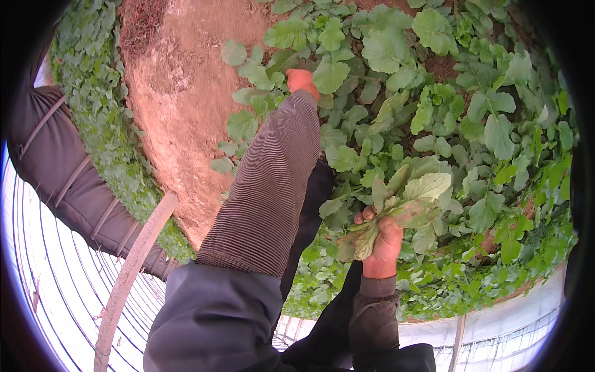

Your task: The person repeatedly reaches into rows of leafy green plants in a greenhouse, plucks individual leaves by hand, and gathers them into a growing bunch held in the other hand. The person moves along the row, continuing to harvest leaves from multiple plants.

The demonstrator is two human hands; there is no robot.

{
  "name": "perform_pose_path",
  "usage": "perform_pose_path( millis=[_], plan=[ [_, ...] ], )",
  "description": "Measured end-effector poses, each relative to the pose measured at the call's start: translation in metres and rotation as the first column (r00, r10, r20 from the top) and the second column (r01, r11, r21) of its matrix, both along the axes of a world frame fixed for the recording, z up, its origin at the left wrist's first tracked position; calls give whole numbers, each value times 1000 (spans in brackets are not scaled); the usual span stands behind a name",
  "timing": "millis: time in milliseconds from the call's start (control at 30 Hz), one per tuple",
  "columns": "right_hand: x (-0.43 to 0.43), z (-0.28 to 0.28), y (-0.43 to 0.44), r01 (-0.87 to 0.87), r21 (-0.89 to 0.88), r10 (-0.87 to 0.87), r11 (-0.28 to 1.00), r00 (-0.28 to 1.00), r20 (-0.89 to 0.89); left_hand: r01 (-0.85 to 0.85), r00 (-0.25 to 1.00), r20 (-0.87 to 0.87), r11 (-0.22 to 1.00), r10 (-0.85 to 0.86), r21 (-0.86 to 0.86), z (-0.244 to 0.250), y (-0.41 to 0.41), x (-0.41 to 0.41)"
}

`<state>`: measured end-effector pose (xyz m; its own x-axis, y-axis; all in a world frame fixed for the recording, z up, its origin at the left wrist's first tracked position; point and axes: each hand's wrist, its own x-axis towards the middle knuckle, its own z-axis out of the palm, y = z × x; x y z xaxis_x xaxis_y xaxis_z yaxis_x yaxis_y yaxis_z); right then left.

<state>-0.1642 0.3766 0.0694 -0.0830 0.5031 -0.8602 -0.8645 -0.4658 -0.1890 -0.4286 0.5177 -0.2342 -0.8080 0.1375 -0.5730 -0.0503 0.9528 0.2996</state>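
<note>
My left hand (301,81) reaches in among the leaves of a low leafy green crop (331,76), at the bed's edge beside bare soil. Its fingers are hidden by foliage, so what they touch cannot be told. Nearer to me, my right hand (385,239) is closed around a bunch of picked leaves (418,193), its palm turned up. The stem ends stick out to the left of the fingers, and the leaf blades fan out to the upper right. Some of these leaves look yellowed and spotted.
Reddish bare soil (181,93) runs left of the bed, with another dense green row (93,107) beyond. A curved pole (135,274) rises at lower left, near bundled dark sheeting (60,158). My dark-clad leg (314,204) stands against the plants. Greenhouse film (502,344) closes off the lower right.
</note>
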Motion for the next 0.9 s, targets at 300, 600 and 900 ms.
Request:
perform_pose_path(
  millis=[300,600,900],
  plan=[
    [-1,0,5,-17,-44,18,999,1000,17,455,881,-145,891,-451,-9,26,-18,13],
    [-1,-1,4,-27,-40,28,999,1000,12,744,666,-219,615,-713,263,75,-18,18],
    [0,0,-1,-30,-34,30,999,999,13,869,443,-148,383,-884,314,83,65,3]
  ],
)
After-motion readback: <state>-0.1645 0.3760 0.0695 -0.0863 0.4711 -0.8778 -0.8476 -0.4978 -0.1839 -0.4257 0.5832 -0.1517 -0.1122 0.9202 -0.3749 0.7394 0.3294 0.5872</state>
